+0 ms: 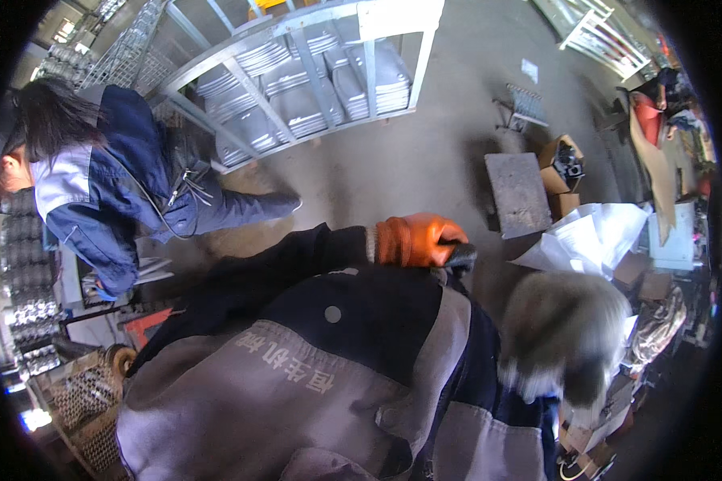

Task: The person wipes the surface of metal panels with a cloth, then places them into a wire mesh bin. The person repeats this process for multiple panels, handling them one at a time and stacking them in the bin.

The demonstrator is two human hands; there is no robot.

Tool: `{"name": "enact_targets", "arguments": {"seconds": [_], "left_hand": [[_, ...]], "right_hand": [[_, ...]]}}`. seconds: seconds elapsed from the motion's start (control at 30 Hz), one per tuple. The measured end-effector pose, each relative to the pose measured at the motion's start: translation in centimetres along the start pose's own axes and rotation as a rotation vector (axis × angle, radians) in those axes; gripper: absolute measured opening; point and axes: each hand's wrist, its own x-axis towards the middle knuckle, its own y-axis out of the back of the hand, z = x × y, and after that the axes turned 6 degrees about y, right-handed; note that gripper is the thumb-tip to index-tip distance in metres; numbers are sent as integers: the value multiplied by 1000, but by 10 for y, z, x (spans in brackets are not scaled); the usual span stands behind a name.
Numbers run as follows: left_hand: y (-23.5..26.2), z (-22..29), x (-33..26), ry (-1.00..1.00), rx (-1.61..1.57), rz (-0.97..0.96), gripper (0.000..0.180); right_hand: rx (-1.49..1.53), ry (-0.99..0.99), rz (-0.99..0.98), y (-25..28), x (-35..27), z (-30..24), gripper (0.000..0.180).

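Note:
My left hand (419, 240) wears an orange rubber glove and reaches across in front of my dark and grey jacket (241, 409). Its fingers are curled round a small black object (460, 257), whose kind I cannot make out. To the right, close to the camera, is a greyish, fuzzy shape (565, 333), badly smeared by motion. It looks like my right hand in a grey glove, raised in front of the right side of my jacket. Its fingers are too blurred to read, and anything held there does not show.
Ahead stands a metal-framed crate (301, 72) with stacked grey parts. A co-worker (120, 168) is at the left, above a wheeled mesh cart (80, 401). At the right are a flat grey board (518, 192), an open carton (561, 164) and white sheeting (590, 240).

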Motion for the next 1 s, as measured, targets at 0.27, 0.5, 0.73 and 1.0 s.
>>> {"name": "enact_targets", "arguments": {"seconds": [0.27,0.5,0.73,1.0], "left_hand": [[6,-7,6,163,-95,227,26],[81,-3,2,156,-205,306,31],[192,-23,-1,75,-32,549,24],[265,-72,7,128,-180,734,27]], "right_hand": [[-67,124,-603,71,55,-20,34],[-276,325,-444,81,125,16,25],[-219,202,-248,95,192,44,30],[-86,27,-289,176,218,99,39]]}}
